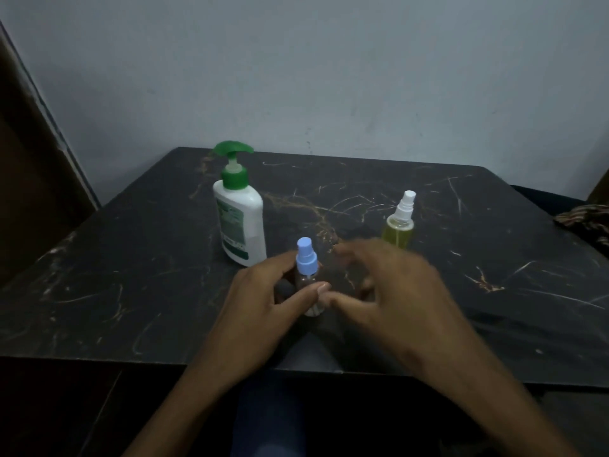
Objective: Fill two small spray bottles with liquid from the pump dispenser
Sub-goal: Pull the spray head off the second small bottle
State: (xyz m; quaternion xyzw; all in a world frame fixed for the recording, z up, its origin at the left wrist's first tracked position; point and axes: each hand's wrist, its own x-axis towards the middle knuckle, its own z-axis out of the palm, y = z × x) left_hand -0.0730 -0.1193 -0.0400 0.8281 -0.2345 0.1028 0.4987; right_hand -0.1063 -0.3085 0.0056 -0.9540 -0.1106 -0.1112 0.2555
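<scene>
Two hands meet at the blue-capped spray bottle [307, 275] mid-surface: left hand [263, 301] in a curled grip round it, right hand [389, 285] blurred and released, risking a knock-over

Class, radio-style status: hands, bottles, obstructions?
Left hand grips blue-capped bottle, cap on. Right hand open, blurred, beside it. Yellow bottle capped. Pump dispenser unobstructed.

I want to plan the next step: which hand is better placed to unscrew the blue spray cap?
The right hand. The left hand already grips the body of the blue-capped bottle, so it steadies it, while the right hand hovers open beside the cap, holding nothing.
</scene>
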